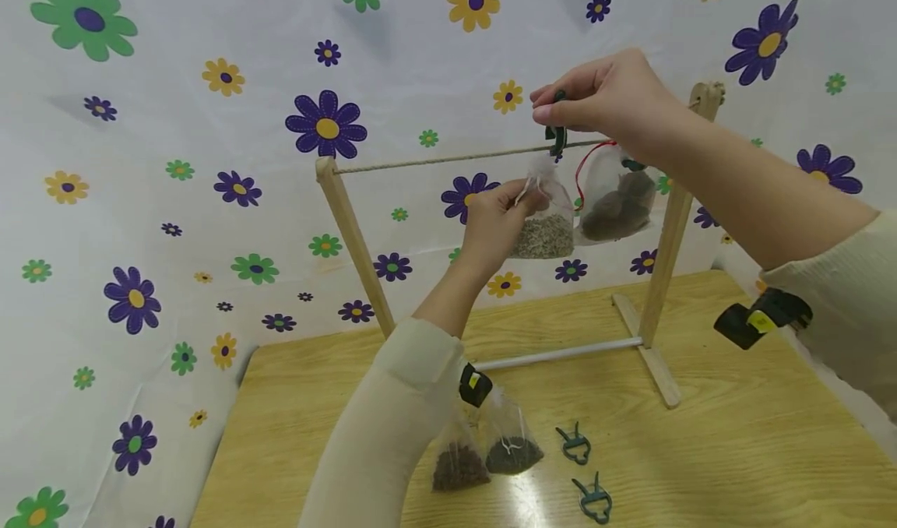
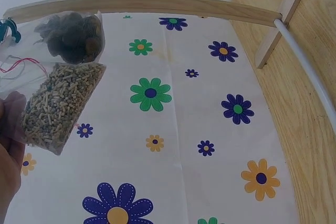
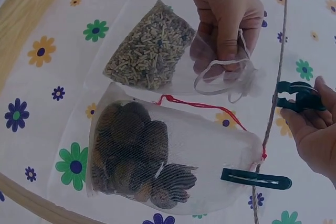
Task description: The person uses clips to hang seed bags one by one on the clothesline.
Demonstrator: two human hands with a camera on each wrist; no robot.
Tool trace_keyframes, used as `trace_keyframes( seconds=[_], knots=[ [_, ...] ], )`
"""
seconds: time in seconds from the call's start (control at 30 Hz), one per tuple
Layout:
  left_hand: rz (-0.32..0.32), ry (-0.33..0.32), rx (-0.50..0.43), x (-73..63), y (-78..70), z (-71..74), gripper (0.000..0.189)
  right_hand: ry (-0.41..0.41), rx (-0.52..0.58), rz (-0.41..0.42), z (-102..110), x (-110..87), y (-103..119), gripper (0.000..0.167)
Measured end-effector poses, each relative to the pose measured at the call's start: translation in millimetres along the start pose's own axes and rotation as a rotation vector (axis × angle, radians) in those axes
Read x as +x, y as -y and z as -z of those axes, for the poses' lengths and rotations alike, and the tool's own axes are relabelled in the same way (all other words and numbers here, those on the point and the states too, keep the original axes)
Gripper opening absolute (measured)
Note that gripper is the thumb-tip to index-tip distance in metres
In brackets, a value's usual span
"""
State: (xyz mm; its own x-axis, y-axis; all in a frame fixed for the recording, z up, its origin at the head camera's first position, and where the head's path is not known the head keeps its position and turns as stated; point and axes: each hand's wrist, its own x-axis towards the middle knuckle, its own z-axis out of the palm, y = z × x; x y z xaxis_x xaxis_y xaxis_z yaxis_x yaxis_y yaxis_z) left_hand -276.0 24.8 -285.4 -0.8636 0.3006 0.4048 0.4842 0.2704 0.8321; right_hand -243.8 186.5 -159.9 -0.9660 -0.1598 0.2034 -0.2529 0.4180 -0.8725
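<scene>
My left hand point(image 1: 494, 220) pinches the gathered neck of a sheer drawstring bag point(image 1: 545, 236) filled with pale, short pellets. It holds the bag just below a thin rope point(image 1: 434, 160). From above, my right hand point(image 1: 617, 96) pinches a dark green clip point(image 3: 302, 98) by its handles, and the clip's parted prongs point at the rope. To the right hangs a second mesh bag point(image 3: 128, 150) with dark round pieces and a red drawstring. Another green clip point(image 3: 257, 178) fastens that bag to the rope.
The rope spans two wooden posts point(image 1: 669, 255), joined low down by a white rod point(image 1: 561, 354). On the wooden table point(image 1: 757, 403) lie a bag of reddish-brown bits point(image 1: 459, 468), a bag of dark bits point(image 1: 515, 456) and two loose clips point(image 1: 576, 446). A flowered sheet hangs behind.
</scene>
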Motion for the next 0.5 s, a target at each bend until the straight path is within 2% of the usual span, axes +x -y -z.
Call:
trace_keyframes(
  seconds=[0.2,0.33,0.5],
  knots=[
    [-0.048,-0.019,-0.052,4.1,-5.3,-1.5,0.022,0.041,-0.065,-0.042,-2.3,6.3,-0.4,0.036],
    [-0.077,-0.037,-0.021,4.2,-7.0,-4.4,0.019,0.060,-0.090,-0.078,-4.0,6.3,-4.7,0.038],
    [-0.115,-0.093,0.023,4.5,-7.8,-5.4,0.018,0.080,-0.104,-0.073,-5.6,4.8,-8.7,0.037]
  ],
)
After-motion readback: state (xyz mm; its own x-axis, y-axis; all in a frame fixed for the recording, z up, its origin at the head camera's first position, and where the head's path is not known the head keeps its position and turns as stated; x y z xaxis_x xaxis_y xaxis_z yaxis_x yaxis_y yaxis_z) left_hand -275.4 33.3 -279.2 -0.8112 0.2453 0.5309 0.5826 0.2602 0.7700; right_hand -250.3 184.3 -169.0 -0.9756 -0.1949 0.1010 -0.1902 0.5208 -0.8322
